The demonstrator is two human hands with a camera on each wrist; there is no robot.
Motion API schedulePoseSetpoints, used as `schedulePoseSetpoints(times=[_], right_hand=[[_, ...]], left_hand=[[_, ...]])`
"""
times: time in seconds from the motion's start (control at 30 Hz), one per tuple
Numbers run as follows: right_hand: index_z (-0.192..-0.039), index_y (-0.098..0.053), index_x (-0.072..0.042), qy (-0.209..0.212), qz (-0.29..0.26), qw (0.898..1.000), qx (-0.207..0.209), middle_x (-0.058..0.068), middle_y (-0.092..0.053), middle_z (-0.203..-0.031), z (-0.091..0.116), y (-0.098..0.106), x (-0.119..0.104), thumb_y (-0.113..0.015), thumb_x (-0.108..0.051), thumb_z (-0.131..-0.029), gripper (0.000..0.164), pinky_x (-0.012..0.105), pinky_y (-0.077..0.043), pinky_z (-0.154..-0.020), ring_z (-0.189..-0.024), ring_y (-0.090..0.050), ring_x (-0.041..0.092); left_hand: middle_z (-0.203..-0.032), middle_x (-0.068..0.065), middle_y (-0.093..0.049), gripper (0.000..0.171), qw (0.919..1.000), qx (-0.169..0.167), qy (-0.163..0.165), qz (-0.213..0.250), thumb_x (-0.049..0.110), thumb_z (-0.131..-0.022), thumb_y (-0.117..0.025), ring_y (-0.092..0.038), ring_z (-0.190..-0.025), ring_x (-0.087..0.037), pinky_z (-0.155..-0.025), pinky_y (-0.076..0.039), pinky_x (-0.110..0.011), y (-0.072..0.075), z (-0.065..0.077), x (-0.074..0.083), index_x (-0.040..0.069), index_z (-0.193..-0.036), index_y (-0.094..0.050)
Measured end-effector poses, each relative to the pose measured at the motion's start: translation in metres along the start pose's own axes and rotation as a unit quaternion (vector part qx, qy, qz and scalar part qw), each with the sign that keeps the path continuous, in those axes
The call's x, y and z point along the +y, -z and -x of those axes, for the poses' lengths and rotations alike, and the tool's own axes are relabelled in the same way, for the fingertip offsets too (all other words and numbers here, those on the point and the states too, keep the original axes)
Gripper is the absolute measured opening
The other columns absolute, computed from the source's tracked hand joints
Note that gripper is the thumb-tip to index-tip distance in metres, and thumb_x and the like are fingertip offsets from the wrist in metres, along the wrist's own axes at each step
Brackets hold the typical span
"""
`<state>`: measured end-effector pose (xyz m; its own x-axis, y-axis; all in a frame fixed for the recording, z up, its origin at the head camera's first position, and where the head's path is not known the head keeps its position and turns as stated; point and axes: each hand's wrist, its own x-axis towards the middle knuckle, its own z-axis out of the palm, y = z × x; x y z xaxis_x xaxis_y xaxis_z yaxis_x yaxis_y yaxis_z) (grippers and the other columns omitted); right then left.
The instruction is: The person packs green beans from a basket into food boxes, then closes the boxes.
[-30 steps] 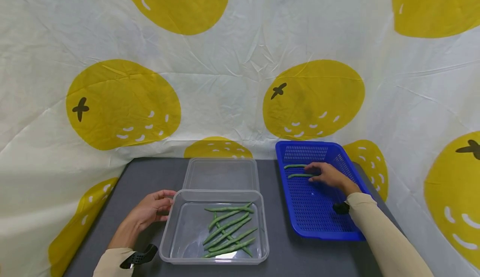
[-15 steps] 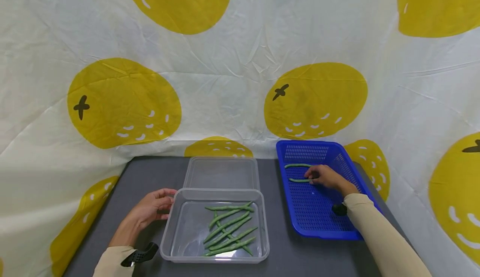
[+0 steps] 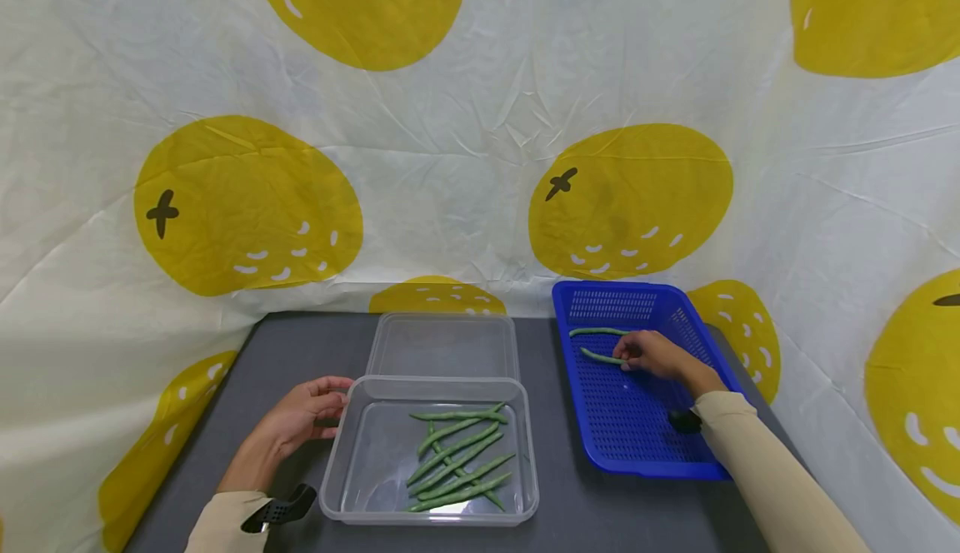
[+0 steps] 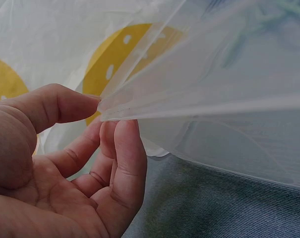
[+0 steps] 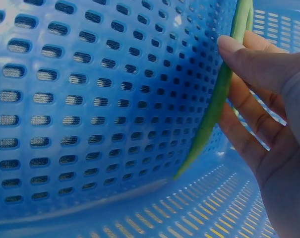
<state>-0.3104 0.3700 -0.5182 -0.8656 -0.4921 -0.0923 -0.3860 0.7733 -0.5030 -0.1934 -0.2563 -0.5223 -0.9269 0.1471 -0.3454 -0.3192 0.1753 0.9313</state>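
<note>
My right hand (image 3: 658, 355) pinches a green bean (image 5: 211, 114) between thumb and fingers inside the blue perforated basket (image 3: 637, 436). One end of that bean points left, out from the fingertips. Behind it lies a second green bean (image 3: 592, 331), partly covered by the hand. On the left, my left hand (image 3: 303, 415) holds the left rim of a clear plastic box (image 3: 365, 470); the left wrist view shows thumb and fingers pinching the edge. Several green beans (image 3: 453, 461) lie loosely crossed over one another in the right half of the box.
A clear flat lid (image 3: 442, 345) lies just behind the box. Both containers stand on a dark grey table (image 3: 551, 495). A white cloth (image 3: 450, 203) printed with yellow fruit hangs behind the table and along both sides.
My right hand has closed its fingers on the nearer bean, drawn it slightly toward me and tilted it. My left hand and the box have stayed put.
</note>
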Motion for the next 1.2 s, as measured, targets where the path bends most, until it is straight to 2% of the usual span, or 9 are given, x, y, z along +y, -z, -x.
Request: schedulePoseSetpoints(times=[0.4, 0.57, 0.67, 0.9, 1.2], right_hand=[[-0.105, -0.072, -0.008, 0.011, -0.031, 0.999, 0.001, 0.002, -0.070, -0.095, 0.009, 0.007, -0.013, -0.070, -0.007, -0.094, 0.011, 0.032, -0.053, -0.080, -0.087, -0.062, 0.016], [-0.109, -0.070, -0.005, 0.018, -0.057, 0.998, -0.001, 0.006, -0.072, -0.097, 0.013, 0.007, -0.015, -0.067, -0.006, -0.096, 0.013, 0.029, -0.052, -0.079, -0.089, -0.065, 0.020], [-0.111, -0.070, -0.006, 0.021, -0.065, 0.998, 0.000, 0.006, -0.072, -0.099, 0.014, 0.008, -0.018, -0.066, -0.006, -0.097, 0.014, 0.028, -0.052, -0.079, -0.091, -0.065, 0.022], [-0.115, -0.068, -0.004, 0.037, -0.112, 0.993, -0.007, 0.012, -0.071, -0.104, 0.016, 0.011, -0.029, -0.065, -0.007, -0.098, 0.018, 0.028, -0.053, -0.080, -0.097, -0.068, 0.032], [-0.115, -0.067, -0.006, 0.062, -0.113, 0.992, 0.007, 0.013, -0.071, -0.104, 0.017, 0.012, -0.042, -0.066, -0.010, -0.098, 0.018, 0.026, -0.054, -0.080, -0.096, -0.069, 0.028]], left_hand=[[-0.106, -0.008, -0.069, 0.048, 0.9999, -0.005, -0.009, 0.000, 0.018, -0.098, -0.064, -0.065, -0.093, -0.022, -0.076, -0.054, -0.041, 0.000, 0.001, -0.002, -0.003, -0.139, -0.050], [-0.105, -0.009, -0.069, 0.048, 0.9999, -0.008, -0.014, -0.001, 0.018, -0.098, -0.064, -0.065, -0.093, -0.022, -0.076, -0.054, -0.041, 0.000, 0.000, -0.005, -0.004, -0.139, -0.050], [-0.106, -0.009, -0.069, 0.049, 0.9998, -0.010, -0.015, -0.001, 0.018, -0.098, -0.064, -0.065, -0.093, -0.021, -0.076, -0.054, -0.041, 0.000, 0.000, -0.007, -0.004, -0.139, -0.049], [-0.107, -0.010, -0.069, 0.048, 0.9999, -0.004, -0.013, -0.002, 0.018, -0.098, -0.064, -0.066, -0.093, -0.023, -0.076, -0.054, -0.041, -0.001, 0.000, -0.007, -0.003, -0.139, -0.050], [-0.107, -0.011, -0.069, 0.048, 0.9999, -0.003, -0.015, -0.001, 0.017, -0.098, -0.064, -0.065, -0.093, -0.023, -0.076, -0.054, -0.040, -0.003, 0.001, -0.005, -0.004, -0.139, -0.049]])
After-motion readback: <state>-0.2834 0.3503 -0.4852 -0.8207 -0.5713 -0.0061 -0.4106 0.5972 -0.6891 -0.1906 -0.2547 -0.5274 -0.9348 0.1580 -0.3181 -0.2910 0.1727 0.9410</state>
